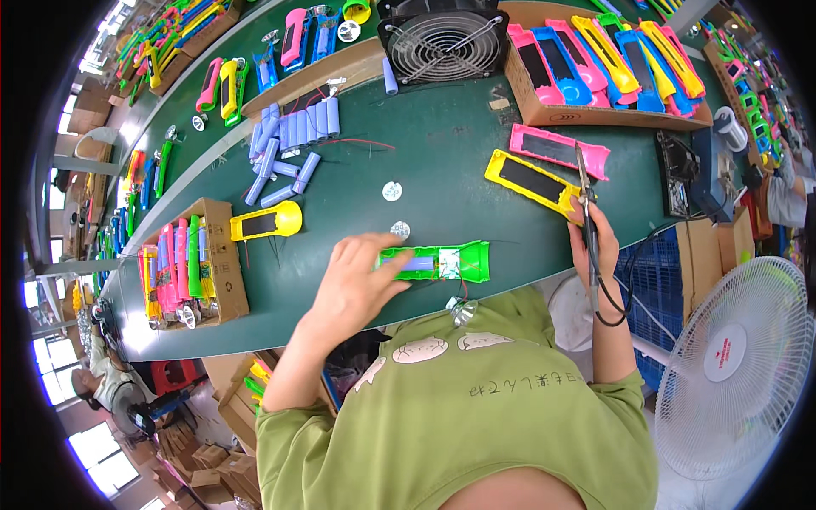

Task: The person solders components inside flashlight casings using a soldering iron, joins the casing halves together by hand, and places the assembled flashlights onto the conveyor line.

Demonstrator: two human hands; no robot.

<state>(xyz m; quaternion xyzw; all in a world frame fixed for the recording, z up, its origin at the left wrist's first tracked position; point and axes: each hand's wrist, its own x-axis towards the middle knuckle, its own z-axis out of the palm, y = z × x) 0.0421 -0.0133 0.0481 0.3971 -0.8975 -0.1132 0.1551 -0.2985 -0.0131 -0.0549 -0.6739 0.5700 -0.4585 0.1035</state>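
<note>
My left hand [357, 276] grips the left end of a green flashlight casing [478, 262] at the table's near edge. Inside the casing lie a purple cylindrical battery [419, 263] and a small white circuit board [449, 263]. Thin wires run from it to a silver reflector lamp head [463, 312] hanging just below. My right hand [600, 242] is closed around a soldering iron [588, 223], tip pointing away from me. Its fingertips are by the end of a yellow casing half [531, 183]; whether they touch it I cannot tell. Beyond lies a pink casing half [561, 151].
Purple batteries [308, 124] cluster at the back left, near another yellow casing half [268, 223]. Cardboard boxes of casings stand left [223, 280] and back right [586, 115]. A black fan [444, 42] sits at the back. The iron's cable [627, 293] trails right, near a white fan [733, 365].
</note>
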